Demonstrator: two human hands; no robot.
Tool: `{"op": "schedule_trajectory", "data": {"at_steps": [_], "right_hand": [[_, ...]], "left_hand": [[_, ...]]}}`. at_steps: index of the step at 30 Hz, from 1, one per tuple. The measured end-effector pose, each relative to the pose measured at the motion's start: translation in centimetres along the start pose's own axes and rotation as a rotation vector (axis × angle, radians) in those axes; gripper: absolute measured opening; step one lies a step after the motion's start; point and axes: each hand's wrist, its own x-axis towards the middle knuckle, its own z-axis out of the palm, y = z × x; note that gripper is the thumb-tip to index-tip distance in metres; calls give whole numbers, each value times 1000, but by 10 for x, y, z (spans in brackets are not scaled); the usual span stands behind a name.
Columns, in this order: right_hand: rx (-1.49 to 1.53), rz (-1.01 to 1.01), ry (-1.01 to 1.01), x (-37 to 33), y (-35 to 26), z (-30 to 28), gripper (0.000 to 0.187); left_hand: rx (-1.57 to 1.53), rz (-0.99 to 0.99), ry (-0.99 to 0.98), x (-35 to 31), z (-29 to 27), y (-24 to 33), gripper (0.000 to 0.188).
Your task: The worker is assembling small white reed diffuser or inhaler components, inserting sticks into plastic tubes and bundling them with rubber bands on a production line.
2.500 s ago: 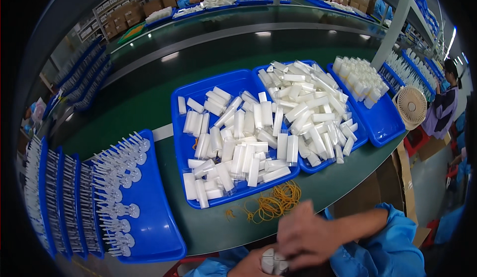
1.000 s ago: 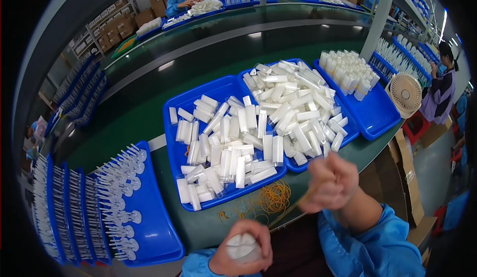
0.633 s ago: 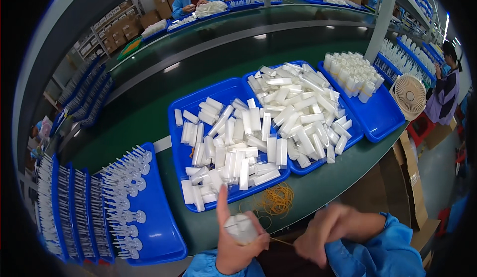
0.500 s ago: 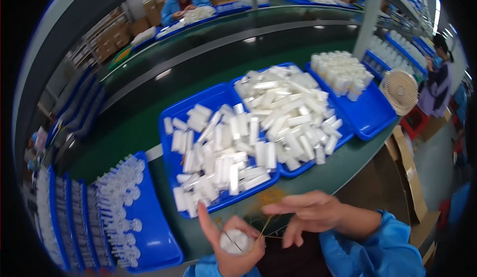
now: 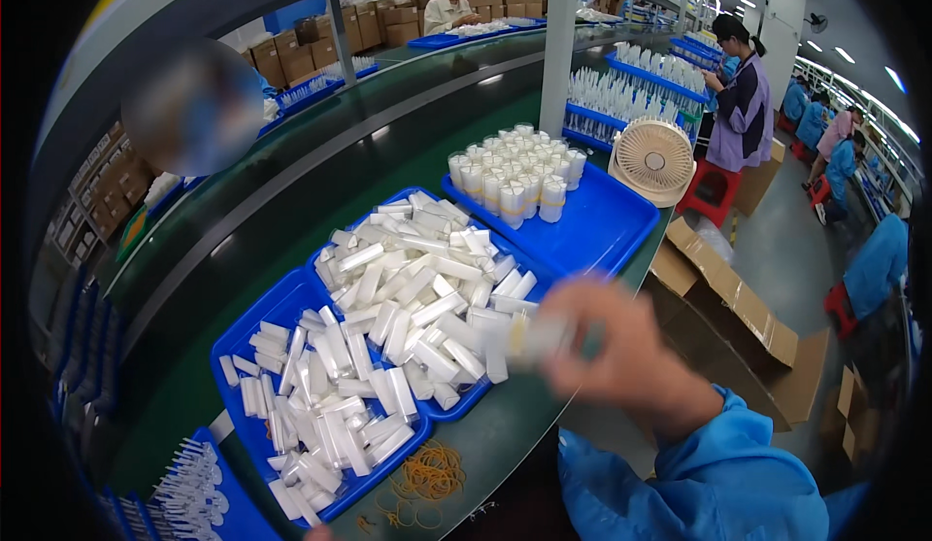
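My right hand [image 5: 616,356] is closed round a bundle [image 5: 532,337] of white pieces in clear wrap, with a yellowish band about its middle; both are blurred by motion. It hangs over the front edge of the bench, beside two blue trays heaped with loose white pieces [image 5: 340,366]. Of my left hand [image 5: 318,533] only a fingertip shows at the lower edge, near the front tray's corner; its other fingers are out of sight. A tangle of yellow-brown rubber bands [image 5: 427,473] lies on the green bench in front of the trays.
Another blue tray [image 5: 607,225] holds upright banded bundles [image 5: 519,172] at its far left. A beige fan [image 5: 652,160] stands beyond it, next to a grey post [image 5: 558,50]. Opened cardboard boxes [image 5: 738,298] sit right of the bench. Other people work farther off.
The view has swung to the right. Both hands were together at a white bundle with a band stretched between them; now my right hand carries a bundle forward, while my left is nearly out of view.
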Motion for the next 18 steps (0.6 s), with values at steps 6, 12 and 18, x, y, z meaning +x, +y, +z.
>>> {"op": "schedule_trajectory", "data": {"at_steps": [6, 12, 18], "right_hand": [[-647, 151, 463, 72, 154, -74, 27], [-554, 332, 171, 104, 213, -60, 31], [-667, -14, 256, 108, 148, -11, 32]], "left_hand": [[748, -619, -242, -36, -45, -81, 45], [760, -743, -376, -33, -53, -113, 37], [1019, -617, -304, -71, -61, -166, 32]]}}
